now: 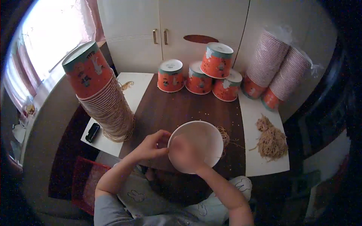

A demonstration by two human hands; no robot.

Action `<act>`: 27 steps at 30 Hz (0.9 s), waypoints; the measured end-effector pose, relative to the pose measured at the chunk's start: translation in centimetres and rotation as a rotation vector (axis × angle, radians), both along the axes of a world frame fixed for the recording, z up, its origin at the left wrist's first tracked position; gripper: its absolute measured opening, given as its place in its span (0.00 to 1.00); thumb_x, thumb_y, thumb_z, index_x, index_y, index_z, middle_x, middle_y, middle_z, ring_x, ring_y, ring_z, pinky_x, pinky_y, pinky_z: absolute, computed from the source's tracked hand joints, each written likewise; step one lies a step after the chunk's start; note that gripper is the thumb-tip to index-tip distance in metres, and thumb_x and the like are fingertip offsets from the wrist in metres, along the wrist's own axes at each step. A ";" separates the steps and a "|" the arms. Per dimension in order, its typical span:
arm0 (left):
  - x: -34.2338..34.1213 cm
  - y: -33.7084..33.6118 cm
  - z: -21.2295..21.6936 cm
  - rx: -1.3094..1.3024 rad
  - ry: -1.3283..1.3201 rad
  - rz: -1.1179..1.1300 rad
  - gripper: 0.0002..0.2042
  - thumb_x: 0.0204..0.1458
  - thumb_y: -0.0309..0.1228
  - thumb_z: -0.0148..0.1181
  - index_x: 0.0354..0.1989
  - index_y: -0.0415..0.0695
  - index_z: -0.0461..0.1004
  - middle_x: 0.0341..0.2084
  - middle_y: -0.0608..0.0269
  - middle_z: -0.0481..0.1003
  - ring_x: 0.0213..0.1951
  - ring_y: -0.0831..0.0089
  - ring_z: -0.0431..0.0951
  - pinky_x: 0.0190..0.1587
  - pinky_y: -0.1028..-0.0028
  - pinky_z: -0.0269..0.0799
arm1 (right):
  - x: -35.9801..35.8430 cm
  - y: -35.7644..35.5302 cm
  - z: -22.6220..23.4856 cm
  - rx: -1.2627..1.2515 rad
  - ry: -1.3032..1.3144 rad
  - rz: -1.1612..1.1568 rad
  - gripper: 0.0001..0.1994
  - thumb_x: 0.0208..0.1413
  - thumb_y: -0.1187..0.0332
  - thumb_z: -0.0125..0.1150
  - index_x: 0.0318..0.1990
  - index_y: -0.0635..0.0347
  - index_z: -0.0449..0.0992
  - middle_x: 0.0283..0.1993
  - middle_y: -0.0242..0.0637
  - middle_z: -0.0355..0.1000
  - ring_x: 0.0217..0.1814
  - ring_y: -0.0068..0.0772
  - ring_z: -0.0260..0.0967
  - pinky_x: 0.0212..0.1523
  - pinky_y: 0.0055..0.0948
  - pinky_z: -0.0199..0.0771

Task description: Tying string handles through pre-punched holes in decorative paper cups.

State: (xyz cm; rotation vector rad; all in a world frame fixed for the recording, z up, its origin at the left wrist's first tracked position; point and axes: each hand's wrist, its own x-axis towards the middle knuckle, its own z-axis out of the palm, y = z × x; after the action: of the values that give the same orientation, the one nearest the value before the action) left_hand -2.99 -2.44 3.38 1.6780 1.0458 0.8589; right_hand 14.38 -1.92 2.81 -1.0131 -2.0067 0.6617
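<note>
A white-lined paper tub stands mouth up in front of me at the table's near edge. My left hand is at its left rim, thumb and curved fingers closed on the edge. My right hand reaches inside the tub; motion smears its fingers, so what they hold is hidden. Thin tan strands lie loosely beside the tub's right side. A bigger tangled heap of such strands rests on the white board to the right.
At left rises a tall leaning stack of orange-and-green tubs, strands around its lower part. Several upside-down tubs stand along the back, one atop two others. Two plastic-wrapped tub stacks lean at back right. A black object lies left.
</note>
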 end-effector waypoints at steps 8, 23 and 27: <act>-0.1 0.1 -0.3 0.015 -0.008 -0.014 0.22 0.40 0.29 0.59 0.45 0.39 0.60 0.38 0.59 0.70 0.41 0.72 0.70 0.38 0.73 0.69 | 0.1 0.1 0.1 -0.019 0.024 0.032 0.08 0.43 0.73 0.54 0.32 0.56 0.64 0.27 0.40 0.70 0.31 0.41 0.70 0.30 0.35 0.69; 0.3 -0.7 0.2 0.169 0.138 0.061 0.11 0.43 0.25 0.52 0.37 0.39 0.68 0.29 0.57 0.73 0.33 0.71 0.74 0.35 0.74 0.70 | 0.2 0.8 -0.5 -0.025 0.021 0.065 0.08 0.43 0.73 0.53 0.33 0.57 0.64 0.28 0.41 0.70 0.32 0.40 0.70 0.31 0.34 0.70; 1.0 -1.6 -0.1 0.373 0.484 0.181 0.08 0.41 0.28 0.52 0.30 0.40 0.68 0.25 0.52 0.71 0.29 0.57 0.73 0.30 0.68 0.70 | 0.3 0.9 0.0 -0.067 -0.074 0.092 0.08 0.44 0.73 0.52 0.34 0.57 0.63 0.30 0.40 0.70 0.33 0.41 0.70 0.32 0.34 0.70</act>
State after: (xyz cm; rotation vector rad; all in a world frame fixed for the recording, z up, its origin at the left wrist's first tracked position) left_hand -1.95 -4.05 3.24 2.2006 1.4466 0.8167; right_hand 14.69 -1.05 2.76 -1.0030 -2.1183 0.7551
